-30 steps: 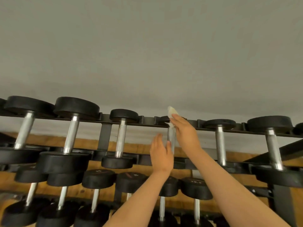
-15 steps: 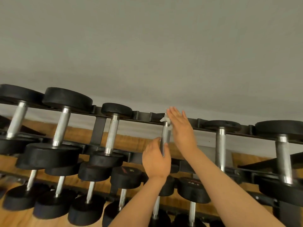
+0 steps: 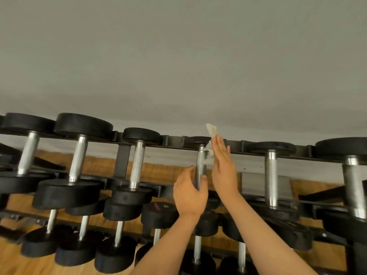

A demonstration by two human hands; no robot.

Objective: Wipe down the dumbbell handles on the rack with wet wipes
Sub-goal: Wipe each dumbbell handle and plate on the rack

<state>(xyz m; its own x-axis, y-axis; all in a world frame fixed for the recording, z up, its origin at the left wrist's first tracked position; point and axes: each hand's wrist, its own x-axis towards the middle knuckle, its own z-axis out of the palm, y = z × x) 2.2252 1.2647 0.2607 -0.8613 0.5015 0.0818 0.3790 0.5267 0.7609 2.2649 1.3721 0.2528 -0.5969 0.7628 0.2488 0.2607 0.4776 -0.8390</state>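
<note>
**Right hand presses wipe to handle, left hand steadies it**

Right hand [image 3: 223, 165]: flat, fingers straight and together, pointing up. It grasps nothing. The palm side presses a wipe [image 3: 211, 131] against the right side of a handle [image 3: 200, 165]. The top of the wipe sticks up past the fingertips, and crumpled bits show between the fingers and the metal. The thumb is hidden behind the hand.

Left hand [image 3: 189, 193]: back of the hand faces the camera. It is wrapped round the lower part of the same handle, grasping it, with the fingers on the left and the thumb tip on the right. It sits just below and left of the right hand, and the two are close but not clearly touching.

The handle is a steel bar and belongs to a small dumbbell [image 3: 197, 139] with black heads. The dumbbell sits on the top row of the rack [image 3: 234, 148]; the far head rests at the back rail, and the near head is hidden behind the left hand.

Same row: a bigger dumbbell to the left [image 3: 137, 161] and another to the right [image 3: 271, 175], both apart from the hands. Larger ones sit further out on both sides.

The lower row [image 3: 158, 213] holds more black dumbbells, partly covered by the forearms.

A wooden floor [image 3: 162, 170] shows through the rack. A grey wall [image 3: 178, 56] fills the upper half of the view.
</note>
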